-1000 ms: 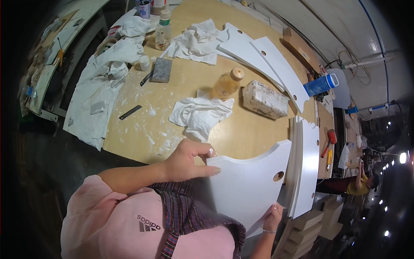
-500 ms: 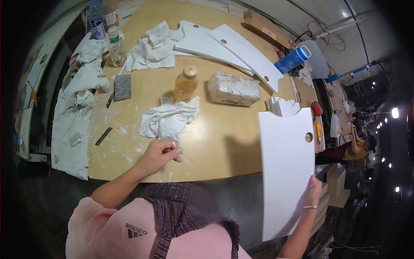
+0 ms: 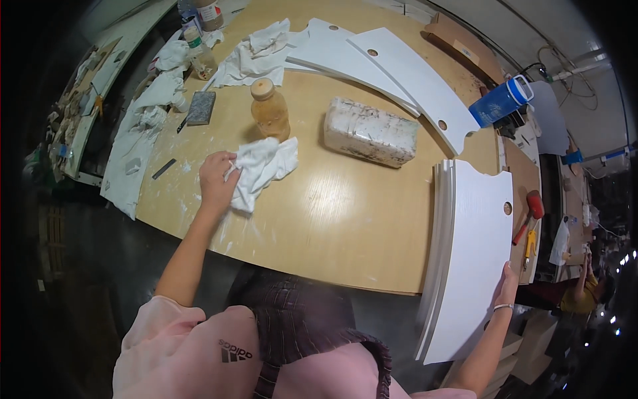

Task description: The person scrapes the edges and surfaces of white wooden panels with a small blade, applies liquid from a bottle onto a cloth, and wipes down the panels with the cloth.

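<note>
Two bare hands, well apart, each against something white. Left hand (image 3: 216,178) out over the worktop (image 3: 339,226), nearer by far to the crumpled white cloth (image 3: 266,163), with fingers and thumb at its left end and the rest bunched directly to the right of that hand; long axis on a slant, from a tail just right of the wrist to a far corner ahead and rightward. Fingers bent, in contact with the cloth; cannot tell a firm pinch from a light touch. Right hand (image 3: 507,286) at the right long edge of the top white panel (image 3: 473,259), on its near half, with the broad face to the left of the hand and the long axis pointing ahead, roughly in line with the forearm. Fingers partly out of sight along that edge; cannot tell a closed grip from a mere press. Round hole (image 3: 508,208) ahead of the right hand, close to the same edge. More white panels (image 3: 439,226) underneath, visible by their edges on the side away from that hand. Ahead of the left hand and rightward, just past the cloth, an amber bottle (image 3: 270,116); farther right of that hand, a smudged, pale block (image 3: 370,133); left of it, a dark flat strip (image 3: 163,169).
</note>
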Available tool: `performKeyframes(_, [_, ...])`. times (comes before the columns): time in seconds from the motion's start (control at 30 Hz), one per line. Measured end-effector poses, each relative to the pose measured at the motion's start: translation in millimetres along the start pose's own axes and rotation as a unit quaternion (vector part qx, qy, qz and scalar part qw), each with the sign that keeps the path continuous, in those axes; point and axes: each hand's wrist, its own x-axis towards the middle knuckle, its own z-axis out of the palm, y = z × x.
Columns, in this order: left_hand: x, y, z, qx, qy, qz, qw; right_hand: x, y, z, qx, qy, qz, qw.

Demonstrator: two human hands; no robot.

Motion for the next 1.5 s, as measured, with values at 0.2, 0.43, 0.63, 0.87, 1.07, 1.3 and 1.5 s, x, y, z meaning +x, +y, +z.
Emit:
performKeyframes(0.2, [-26.5, 180.7, 114.7, -0.106, -0.125, 0.114, 0.98, -5.7, -10.8, 19.5, -0.259, -0.044, -0.057, 0.963])
performKeyframes(0.43, [4.6, 248.1, 119.7, -0.277, -0.337, 0.122, 0.891, -108.3, -48.9, -77.1, -0.195, 0.067, -0.115, 0.972])
performKeyframes(0.63, [-51.2, 319.7, 192.0, -0.446, -0.333, 0.137, 0.82, -175.3, -2.9, -102.7, -0.014, 0.095, 0.035, 0.995])
performKeyframes(0.87, [-54.4, 171.7, 59.8, -0.37, -0.291, 0.21, 0.857, -312.8, 93.6, -139.0, -0.159, 0.294, 0.07, 0.94])
performKeyframes(1.07, [-33.5, -25.2, -20.5, -0.043, -0.026, -0.088, 0.995, -419.4, 199.5, -4.7, -0.18, -0.043, 0.348, 0.919])
performKeyframes(1.3, [-102.7, 88.6, -31.1, -0.301, -0.11, 0.239, 0.916, -424.4, 244.7, 78.7, -0.129, -0.399, 0.273, 0.866])
performKeyframes(1.5, [32.4, -8.5, -24.2, -0.039, -0.069, -0.054, 0.995, -417.7, 188.5, 121.6, -0.337, -0.243, 0.238, 0.878])
